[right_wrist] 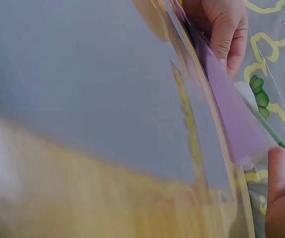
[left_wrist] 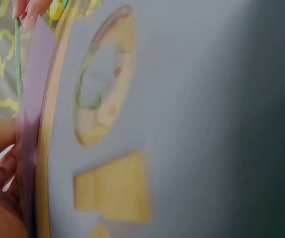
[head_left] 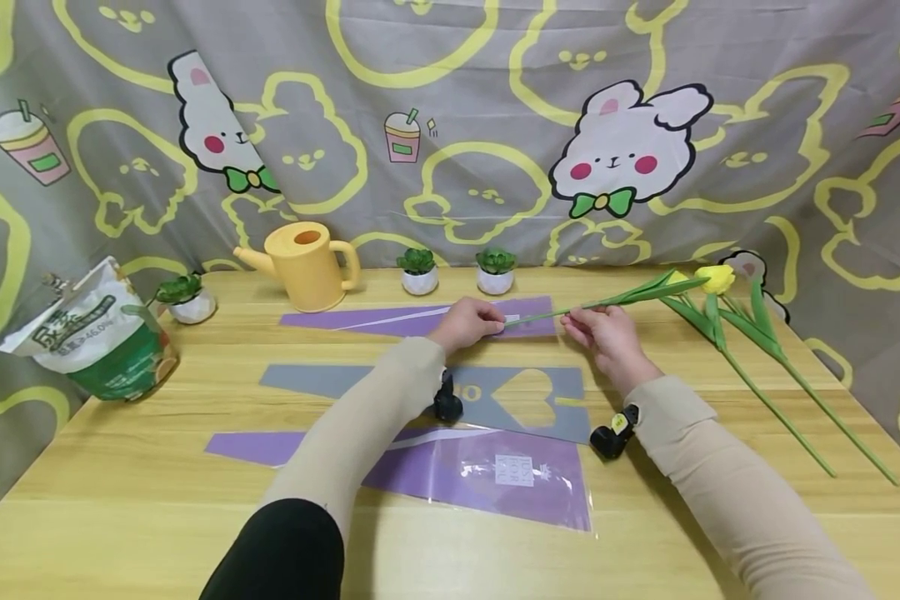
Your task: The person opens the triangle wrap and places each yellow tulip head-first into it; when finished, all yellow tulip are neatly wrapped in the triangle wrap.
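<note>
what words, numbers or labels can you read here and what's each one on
"尿素": white and green bag
"46.0%": smaller line, same bag
"O": cut out of the grey sheet; neighbouring letters unclear
White label on lower purple sheet: too blurred
Print on upper purple sheet: too small
Yellow sticker on right wrist camera: too small

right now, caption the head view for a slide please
Left hand and right hand hold a leafy green stem over the rear purple wrapper, patterned cloth behind.
</note>
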### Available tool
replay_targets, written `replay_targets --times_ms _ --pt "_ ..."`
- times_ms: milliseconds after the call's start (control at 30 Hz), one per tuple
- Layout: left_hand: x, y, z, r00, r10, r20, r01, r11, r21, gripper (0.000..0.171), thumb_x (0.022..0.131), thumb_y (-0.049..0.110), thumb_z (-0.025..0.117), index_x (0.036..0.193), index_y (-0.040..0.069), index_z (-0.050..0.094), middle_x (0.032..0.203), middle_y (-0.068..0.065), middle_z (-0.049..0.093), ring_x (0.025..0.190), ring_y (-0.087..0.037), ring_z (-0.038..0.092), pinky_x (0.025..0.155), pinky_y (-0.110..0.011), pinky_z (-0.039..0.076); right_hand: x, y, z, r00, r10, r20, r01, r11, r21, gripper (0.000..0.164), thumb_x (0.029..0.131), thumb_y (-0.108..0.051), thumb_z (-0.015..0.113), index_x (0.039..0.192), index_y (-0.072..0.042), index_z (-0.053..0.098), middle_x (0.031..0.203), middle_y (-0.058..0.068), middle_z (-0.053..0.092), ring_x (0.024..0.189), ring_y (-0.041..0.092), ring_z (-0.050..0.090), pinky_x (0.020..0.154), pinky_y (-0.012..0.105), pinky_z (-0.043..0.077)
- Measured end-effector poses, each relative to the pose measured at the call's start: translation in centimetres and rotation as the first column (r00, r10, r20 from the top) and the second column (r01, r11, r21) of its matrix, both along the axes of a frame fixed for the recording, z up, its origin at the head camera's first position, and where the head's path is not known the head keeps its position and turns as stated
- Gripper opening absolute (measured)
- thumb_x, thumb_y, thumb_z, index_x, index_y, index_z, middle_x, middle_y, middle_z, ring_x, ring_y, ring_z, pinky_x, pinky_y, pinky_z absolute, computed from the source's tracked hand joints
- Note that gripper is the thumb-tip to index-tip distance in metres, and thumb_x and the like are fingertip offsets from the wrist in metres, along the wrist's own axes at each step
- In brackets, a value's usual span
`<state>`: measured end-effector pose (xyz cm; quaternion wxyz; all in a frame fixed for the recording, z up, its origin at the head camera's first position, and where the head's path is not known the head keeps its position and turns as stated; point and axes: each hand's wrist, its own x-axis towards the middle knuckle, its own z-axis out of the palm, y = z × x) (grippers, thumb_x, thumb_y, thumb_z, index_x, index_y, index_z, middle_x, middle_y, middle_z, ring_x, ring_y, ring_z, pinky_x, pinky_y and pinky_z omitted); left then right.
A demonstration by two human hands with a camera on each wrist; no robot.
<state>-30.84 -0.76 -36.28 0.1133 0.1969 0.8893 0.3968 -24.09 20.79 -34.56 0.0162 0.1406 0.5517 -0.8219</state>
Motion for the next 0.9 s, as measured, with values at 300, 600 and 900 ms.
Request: replay_targets --times_ms 300,600,900 --pt "0.1 0.3 -0.4 0.995 0.096 0.000 -0.096 0.995 0.016 0.009 0.085 0.016 0.067 0.088 0.009 0.072 0.093 -0.003 0.066 0.087 -0.013 0.054 0.081 -0.024 0.041 0.2 1.4 -0.1 0.999 0.046 -0.017 -0.047 0.997 -0.066 0.002 0.092 0.001 0.049 0.094 0.001 0.050 0.073 0.005 0.066 0.071 0.011 0.066 0.073 0.018 0.052" --pt "0.5 0.3 -0.6 0.994 0.109 0.020 -0.110 0.991 0.074 0.008 0.085 0.014 0.067 0.086 0.007 0.070 0.086 -0.002 0.064 0.080 -0.012 0.051 0.075 -0.022 0.040 0.9 4.8 0.4 0.996 -0.086 -0.015 0.080 0.967 -0.241 0.008 0.087 -0.005 0.062 0.088 -0.003 0.054 0.074 0.005 0.061 0.069 0.014 0.062 0.071 0.020 0.053" --pt "0.1 0.2 -0.8 0.995 0.101 0.019 -0.103 0.989 0.106 0.008 0.085 0.013 0.067 0.087 0.006 0.071 0.088 -0.003 0.065 0.083 -0.012 0.052 0.078 -0.023 0.041 1.7 8.7 1.3 0.988 -0.143 0.052 0.151 0.895 -0.419 0.009 0.087 -0.006 0.061 0.091 -0.009 0.054 0.082 0.007 0.055 0.074 0.021 0.058 0.071 0.030 0.054"
